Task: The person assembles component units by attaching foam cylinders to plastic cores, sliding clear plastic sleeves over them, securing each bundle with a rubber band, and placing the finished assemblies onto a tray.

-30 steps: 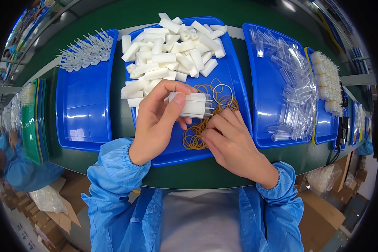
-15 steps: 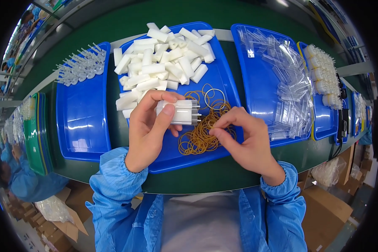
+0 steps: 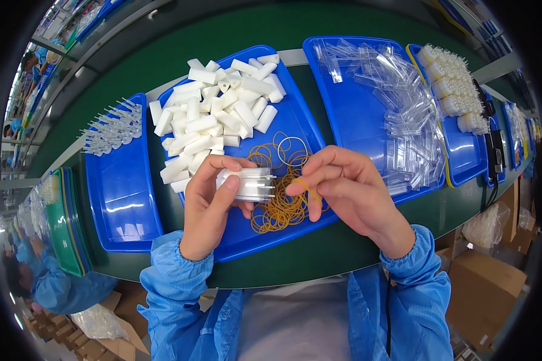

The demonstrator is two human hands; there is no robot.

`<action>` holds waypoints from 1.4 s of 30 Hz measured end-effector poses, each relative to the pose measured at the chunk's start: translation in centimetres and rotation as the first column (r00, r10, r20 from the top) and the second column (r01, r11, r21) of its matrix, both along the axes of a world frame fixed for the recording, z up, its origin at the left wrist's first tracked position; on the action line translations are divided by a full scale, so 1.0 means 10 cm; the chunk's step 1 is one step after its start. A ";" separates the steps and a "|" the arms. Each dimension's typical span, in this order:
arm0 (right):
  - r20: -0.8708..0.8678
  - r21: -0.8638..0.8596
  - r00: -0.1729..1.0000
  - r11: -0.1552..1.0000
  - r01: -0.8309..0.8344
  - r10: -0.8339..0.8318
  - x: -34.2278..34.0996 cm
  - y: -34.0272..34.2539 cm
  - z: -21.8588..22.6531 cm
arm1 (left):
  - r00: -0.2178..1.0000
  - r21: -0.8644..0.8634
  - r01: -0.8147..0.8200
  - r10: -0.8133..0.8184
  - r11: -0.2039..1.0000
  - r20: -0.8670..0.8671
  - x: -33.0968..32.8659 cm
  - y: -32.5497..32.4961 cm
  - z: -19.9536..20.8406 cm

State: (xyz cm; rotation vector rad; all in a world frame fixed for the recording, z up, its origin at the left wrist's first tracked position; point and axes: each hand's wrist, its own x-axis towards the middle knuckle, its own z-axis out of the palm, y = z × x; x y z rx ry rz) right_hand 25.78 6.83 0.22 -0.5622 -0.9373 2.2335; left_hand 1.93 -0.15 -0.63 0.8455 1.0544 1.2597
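My left hand (image 3: 208, 207) is closed round a bundle of clear plastic tubes (image 3: 256, 188) with white material and thin white tips showing at the right end. Just right of the bundle, my right hand (image 3: 361, 198) has a yellow rubber band (image 3: 309, 188) looped on its bent fingers, apart from the tubes. Beneath both hands, a heap of brown rubber bands (image 3: 278, 215) lies in a blue tray (image 3: 298, 111). White foam blocks (image 3: 223, 114) are piled in the same tray, beyond my left hand. A pale ring (image 3: 292, 139) rests by the bands.
On the left, a blue tray (image 3: 123, 210) bears several white stemmed parts (image 3: 117, 126). To the right, another blue tray (image 3: 343, 102) contains loose clear tubes (image 3: 406, 126). Banded bundles (image 3: 454, 84) stand farther right. Stacked green trays (image 3: 66, 228) and a co-worker's blue sleeve (image 3: 63, 283) are at far left.
My right hand has lifted a rubber band off the heap and its fingers have spread within it. The tube bundle stays in my left hand. The whole view has shifted and turned slightly.
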 end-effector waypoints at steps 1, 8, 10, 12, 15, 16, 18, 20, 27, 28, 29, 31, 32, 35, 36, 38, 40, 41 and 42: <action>0.140 0.066 0.990 0.998 -0.006 -0.003 -0.01 -0.01 0.04 | 0.997 -0.032 0.018 -0.015 0.999 0.075 -0.01 -0.01 0.01; 0.326 0.291 0.911 0.944 0.155 -0.251 -0.11 -0.15 0.14 | 0.969 -0.071 0.100 -0.081 0.992 0.235 -0.02 -0.03 0.02; 0.332 0.512 0.871 0.844 0.157 -0.363 -0.09 -0.16 0.06 | 0.957 -0.083 0.132 -0.105 0.988 0.270 -0.01 -0.03 0.01; 0.335 0.642 0.859 0.761 0.092 -0.386 -0.07 -0.14 -0.09 | 0.961 -0.077 0.132 -0.109 0.988 0.254 0.00 -0.04 0.02; 0.358 0.784 0.830 0.621 -0.019 -0.427 -0.10 -0.17 0.01 | 0.973 -0.093 0.123 -0.101 0.988 0.208 0.02 -0.05 0.02; 0.369 0.816 0.814 0.576 -0.053 -0.449 -0.12 -0.17 0.06 | 0.984 -0.094 0.098 -0.083 0.991 0.158 0.04 -0.05 0.01; 0.388 0.810 0.816 0.581 -0.080 -0.429 -0.12 -0.20 0.08 | 0.992 -0.095 0.074 -0.064 0.993 0.106 0.05 -0.05 0.00; 0.408 0.857 0.792 0.491 -0.160 -0.454 -0.14 -0.23 0.10 | 0.990 -0.085 0.125 -0.119 0.989 0.069 0.04 -0.05 -0.02; 0.435 0.896 0.770 0.305 -0.322 -0.466 -0.20 -0.27 0.06 | 0.962 -0.068 0.185 -0.167 0.980 0.215 0.11 -0.12 -0.10; 0.451 0.882 0.782 0.349 -0.316 -0.431 -0.20 -0.28 0.08 | 0.949 -0.072 0.178 -0.152 0.981 0.276 0.12 -0.13 -0.10; 0.464 0.866 0.793 0.392 -0.311 -0.394 -0.21 -0.29 0.09 | 0.932 -0.076 0.170 -0.135 0.983 0.335 0.13 -0.13 -0.10; 0.436 0.843 0.802 0.497 -0.205 -0.409 -0.24 -0.33 0.05 | 0.930 -0.064 0.150 -0.118 0.987 0.348 0.18 -0.12 -0.05; 0.411 0.802 0.802 0.591 -0.092 -0.433 -0.26 -0.36 0.02 | 0.926 -0.051 0.135 -0.108 0.989 0.363 0.19 -0.11 -0.04; 0.333 0.724 0.861 0.689 0.027 -0.384 -0.29 -0.41 -0.05 | 0.913 -0.032 0.107 -0.085 0.994 0.399 0.14 -0.09 -0.05; 0.333 0.725 0.862 0.689 0.025 -0.382 -0.28 -0.40 -0.04 | 0.913 -0.031 0.104 -0.083 0.994 0.400 0.09 -0.08 -0.06; 0.454 0.752 0.854 0.624 -0.214 -0.253 -0.23 -0.34 0.00 | 0.920 -0.042 0.030 -0.011 0.999 0.392 0.00 -0.05 -0.08; 0.455 0.732 0.879 0.621 -0.281 -0.139 -0.20 -0.29 0.04 | 0.932 -0.056 -0.008 0.028 0.998 0.361 0.01 -0.04 -0.02; 0.453 0.713 0.891 0.611 -0.345 -0.025 -0.19 -0.28 0.05 | 0.943 -0.091 -0.053 0.080 0.994 0.322 0.03 -0.04 0.00; 0.453 0.712 0.891 0.609 -0.348 -0.021 -0.20 -0.28 0.05 | 0.950 -0.124 -0.099 0.131 0.987 0.282 0.05 -0.05 0.01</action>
